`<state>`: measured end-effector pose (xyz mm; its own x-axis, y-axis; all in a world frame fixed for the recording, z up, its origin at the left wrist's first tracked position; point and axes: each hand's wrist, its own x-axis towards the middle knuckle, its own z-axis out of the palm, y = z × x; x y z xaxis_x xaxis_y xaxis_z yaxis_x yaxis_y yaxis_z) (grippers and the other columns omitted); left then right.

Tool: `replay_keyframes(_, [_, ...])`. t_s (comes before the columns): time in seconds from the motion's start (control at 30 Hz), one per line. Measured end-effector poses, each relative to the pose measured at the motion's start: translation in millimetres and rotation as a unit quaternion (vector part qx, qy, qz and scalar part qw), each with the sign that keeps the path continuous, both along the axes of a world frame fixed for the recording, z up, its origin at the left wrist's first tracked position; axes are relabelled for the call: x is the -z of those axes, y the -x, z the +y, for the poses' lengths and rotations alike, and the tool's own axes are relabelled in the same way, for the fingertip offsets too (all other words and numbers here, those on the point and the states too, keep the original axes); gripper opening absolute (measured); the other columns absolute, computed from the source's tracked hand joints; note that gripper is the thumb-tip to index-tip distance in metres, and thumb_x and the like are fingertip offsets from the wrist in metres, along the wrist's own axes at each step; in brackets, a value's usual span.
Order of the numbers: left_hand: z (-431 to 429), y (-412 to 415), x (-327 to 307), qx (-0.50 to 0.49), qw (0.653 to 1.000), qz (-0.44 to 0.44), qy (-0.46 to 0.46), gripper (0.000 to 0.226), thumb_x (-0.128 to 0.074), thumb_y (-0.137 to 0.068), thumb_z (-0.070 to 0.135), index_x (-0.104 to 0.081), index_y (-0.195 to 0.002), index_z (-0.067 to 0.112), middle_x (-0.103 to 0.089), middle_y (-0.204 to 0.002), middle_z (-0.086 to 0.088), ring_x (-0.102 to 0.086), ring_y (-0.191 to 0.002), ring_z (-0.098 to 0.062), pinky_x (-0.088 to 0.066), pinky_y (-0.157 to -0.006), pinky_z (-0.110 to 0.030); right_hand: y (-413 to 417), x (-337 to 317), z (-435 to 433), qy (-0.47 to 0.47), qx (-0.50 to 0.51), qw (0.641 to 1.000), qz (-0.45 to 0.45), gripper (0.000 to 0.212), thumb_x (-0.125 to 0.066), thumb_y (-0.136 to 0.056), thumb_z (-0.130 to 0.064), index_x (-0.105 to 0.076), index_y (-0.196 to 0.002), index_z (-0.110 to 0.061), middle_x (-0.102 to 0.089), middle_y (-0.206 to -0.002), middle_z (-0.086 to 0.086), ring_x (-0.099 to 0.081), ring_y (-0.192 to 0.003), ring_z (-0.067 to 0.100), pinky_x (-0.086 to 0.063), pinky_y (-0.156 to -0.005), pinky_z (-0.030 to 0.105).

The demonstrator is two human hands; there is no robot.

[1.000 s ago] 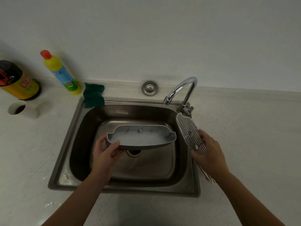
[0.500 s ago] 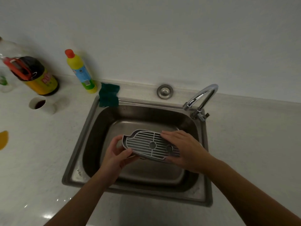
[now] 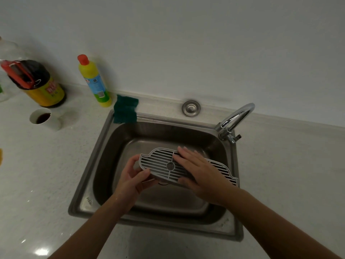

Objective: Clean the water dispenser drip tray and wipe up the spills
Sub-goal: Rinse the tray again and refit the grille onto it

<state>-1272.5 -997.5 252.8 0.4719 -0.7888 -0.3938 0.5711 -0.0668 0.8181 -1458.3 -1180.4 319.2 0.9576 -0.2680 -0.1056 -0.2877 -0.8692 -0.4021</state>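
Left hand [image 3: 134, 178]: we grip the drip tray [image 3: 149, 179] from below at its 9 o'clock end, over the sink [image 3: 87, 184].
Right hand [image 3: 198, 168]: fingers flat, open, pressing the grille [image 3: 160, 161].
Change: grille, held apart a second ago, now reseated; we judge washing done.
Far: green scouring pad [image 3: 125, 108], 11 o'clock.

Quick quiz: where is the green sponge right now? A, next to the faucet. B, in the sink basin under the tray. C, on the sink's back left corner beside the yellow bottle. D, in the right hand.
C: the sponge lies over the back left corner of the sink rim, just right of the yellow bottle, far from the faucet and both hands.
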Motion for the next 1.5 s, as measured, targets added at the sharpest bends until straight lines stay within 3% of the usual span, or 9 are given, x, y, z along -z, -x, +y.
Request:
replay_keyframes(0.17, [-5,0,0,-0.016,0.999,0.027,0.014,0.063,-0.076,-0.081,0.020,-0.051,-0.138,0.015,-0.066,-0.135,-0.022,-0.067,-0.120,-0.045,-0.058,-0.095,-0.058,21,-8,-8,0.006,0.158,0.983,-0.097,0.054,-0.048,-0.098,-0.039,-0.044,-0.150,-0.024,-0.040,-0.161,0.001,-0.029,-0.151,0.017,-0.020,-0.125,0.046])
replay_keyframes(0.27, [-4,-4,4,-0.031,0.999,0.033,0.018,0.052,-0.065,-0.092,0.012,-0.050,-0.141,0.014,-0.066,-0.136,-0.021,-0.066,-0.121,-0.045,-0.060,-0.094,-0.055,46,-2,-24,-0.002,0.341,0.933,-0.114,0.050,-0.059,-0.095,-0.035,-0.048,-0.143,-0.026,-0.052,-0.146,0.001,-0.046,-0.135,0.019,-0.043,-0.111,0.046])
replay_keyframes(0.37, [-1,-7,5,-0.051,0.998,0.047,0.010,0.049,-0.055,-0.092,0.005,-0.048,-0.141,0.010,-0.063,-0.138,-0.024,-0.064,-0.123,-0.047,-0.057,-0.097,-0.059,56,5,-32,-0.208,0.468,0.857,-0.049,0.059,-0.063,-0.093,-0.051,-0.044,-0.143,-0.027,-0.057,-0.140,0.003,-0.062,-0.116,0.018,-0.057,-0.091,0.039])
replay_keyframes(0.43, [1,-7,4,-0.055,0.997,0.045,0.006,0.041,-0.055,-0.092,0.006,-0.053,-0.133,0.010,-0.064,-0.136,-0.024,-0.065,-0.122,-0.047,-0.058,-0.096,-0.058,55,10,-28,-0.430,0.501,0.749,-0.055,0.057,-0.062,-0.089,-0.060,-0.052,-0.136,-0.029,-0.067,-0.125,0.003,-0.071,-0.100,0.018,-0.063,-0.072,0.033])
replay_keyframes(0.5, [3,-6,2,-0.065,0.997,0.039,-0.004,0.036,-0.059,-0.090,0.013,-0.057,-0.126,0.015,-0.066,-0.133,-0.023,-0.067,-0.118,-0.045,-0.061,-0.091,-0.055,54,17,-23,-0.524,0.493,0.691,-0.072,0.041,-0.062,-0.092,-0.057,-0.061,-0.123,-0.030,-0.075,-0.110,0.003,-0.077,-0.094,0.025,-0.065,-0.074,0.044])
replay_keyframes(0.63, [5,-6,-2,-0.106,0.992,0.016,-0.072,0.035,-0.065,-0.092,0.031,-0.061,-0.123,0.017,-0.074,-0.123,-0.015,-0.074,-0.110,-0.036,-0.063,-0.082,-0.048,49,25,-17,-0.545,0.455,0.696,-0.106,0.030,-0.066,-0.096,-0.042,-0.064,-0.120,-0.023,-0.078,-0.105,0.005,-0.078,-0.093,0.027,-0.064,-0.078,0.047])
replay_keyframes(0.97, [47,4,-9,-0.164,0.981,0.009,-0.107,0.020,-0.058,-0.102,0.020,-0.064,-0.120,0.013,-0.073,-0.122,-0.021,-0.073,-0.110,-0.038,-0.061,-0.087,-0.055,46,31,7,-0.567,0.412,0.703,-0.120,0.021,-0.068,-0.096,-0.032,-0.066,-0.114,-0.023,-0.080,-0.101,0.003,-0.078,-0.089,0.024,-0.062,-0.066,0.032])
replay_keyframes(1.27, [115,14,-17,-0.262,0.948,-0.027,-0.179,0.024,-0.062,-0.100,0.029,-0.068,-0.121,0.019,-0.078,-0.113,-0.015,-0.077,-0.100,-0.032,-0.064,-0.076,-0.044,11,66,46,-0.612,0.369,0.696,-0.067,0.004,-0.073,-0.092,-0.034,-0.073,-0.092,-0.038,-0.081,-0.099,0.001,-0.079,-0.087,0.022,-0.061,-0.062,0.030])
replay_keyframes(1.5, [216,10,-36,-0.340,0.926,0.022,-0.162,0.030,-0.064,-0.099,0.031,-0.071,-0.119,0.009,-0.077,-0.109,-0.018,-0.077,-0.090,-0.030,-0.063,-0.073,-0.038,-38,41,122,-0.595,0.306,0.740,-0.066,0.015,-0.075,-0.082,-0.045,-0.073,-0.097,-0.047,-0.081,-0.098,-0.006,-0.078,-0.083,0.016,-0.060,-0.062,0.032])
